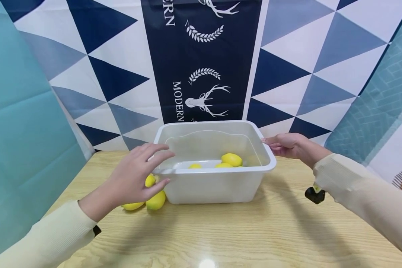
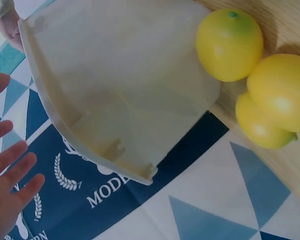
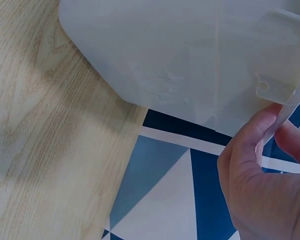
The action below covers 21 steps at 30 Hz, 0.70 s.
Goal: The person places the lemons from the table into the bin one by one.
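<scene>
A white plastic bin [image 1: 209, 189] stands on the wooden table with several yellow lemons [image 1: 232, 160] inside, partly hidden by its front wall. My right hand [image 1: 289, 146] holds the bin's right rim; in the right wrist view, the thumb and fingers of that hand [image 3: 262, 180] pinch the rim from both sides. By the left rim hovers my left hand [image 1: 130, 180], its fingers spread. The left wrist view shows this hand [image 2: 10, 172] apart from the bin [image 2: 115, 65], holding nothing. Three lemons [image 2: 230, 45] lie on the table beside the bin's left wall.
The wooden table [image 1: 221, 232] reaches back to a wall cloth [image 1: 204, 56] with triangles and deer heads, close behind the bin. A teal cloth [image 1: 23, 130] hangs at the left, and another patterned cloth [image 1: 382, 108] at the right.
</scene>
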Motion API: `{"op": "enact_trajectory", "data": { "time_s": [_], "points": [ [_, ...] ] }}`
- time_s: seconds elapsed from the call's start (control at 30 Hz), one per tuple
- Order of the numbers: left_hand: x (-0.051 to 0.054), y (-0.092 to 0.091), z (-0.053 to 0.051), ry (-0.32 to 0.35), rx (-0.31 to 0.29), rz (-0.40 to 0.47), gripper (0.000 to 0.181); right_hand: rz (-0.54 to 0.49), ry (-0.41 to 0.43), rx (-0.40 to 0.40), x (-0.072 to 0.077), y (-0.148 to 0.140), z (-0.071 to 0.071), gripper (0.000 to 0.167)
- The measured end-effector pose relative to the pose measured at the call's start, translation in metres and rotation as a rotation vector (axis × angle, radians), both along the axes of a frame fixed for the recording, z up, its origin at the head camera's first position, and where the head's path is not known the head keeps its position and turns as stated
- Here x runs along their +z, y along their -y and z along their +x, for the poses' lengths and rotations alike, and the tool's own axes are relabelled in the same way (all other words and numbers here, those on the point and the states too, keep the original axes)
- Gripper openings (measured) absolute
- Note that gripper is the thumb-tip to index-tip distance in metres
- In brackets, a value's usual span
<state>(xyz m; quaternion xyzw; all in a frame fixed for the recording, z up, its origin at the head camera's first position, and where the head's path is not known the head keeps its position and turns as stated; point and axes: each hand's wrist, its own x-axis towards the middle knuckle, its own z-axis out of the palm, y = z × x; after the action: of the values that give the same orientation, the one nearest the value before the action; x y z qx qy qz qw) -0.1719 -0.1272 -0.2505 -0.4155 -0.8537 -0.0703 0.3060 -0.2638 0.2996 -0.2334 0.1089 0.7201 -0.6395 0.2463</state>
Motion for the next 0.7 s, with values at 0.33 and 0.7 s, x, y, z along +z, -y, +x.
{"op": "enact_trajectory", "data": {
  "time_s": [0.33, 0.7],
  "points": [
    [-0.007, 0.015, 0.007, -0.074, 0.059, 0.112, 0.057, -0.001, 0.006, -0.014, 0.0, -0.001, 0.001, 0.02],
    [-0.021, 0.029, 0.013, -0.102, 0.177, 0.177, 0.057, -0.004, 0.008, -0.006, -0.001, 0.0, 0.0, 0.017]
  ]
}}
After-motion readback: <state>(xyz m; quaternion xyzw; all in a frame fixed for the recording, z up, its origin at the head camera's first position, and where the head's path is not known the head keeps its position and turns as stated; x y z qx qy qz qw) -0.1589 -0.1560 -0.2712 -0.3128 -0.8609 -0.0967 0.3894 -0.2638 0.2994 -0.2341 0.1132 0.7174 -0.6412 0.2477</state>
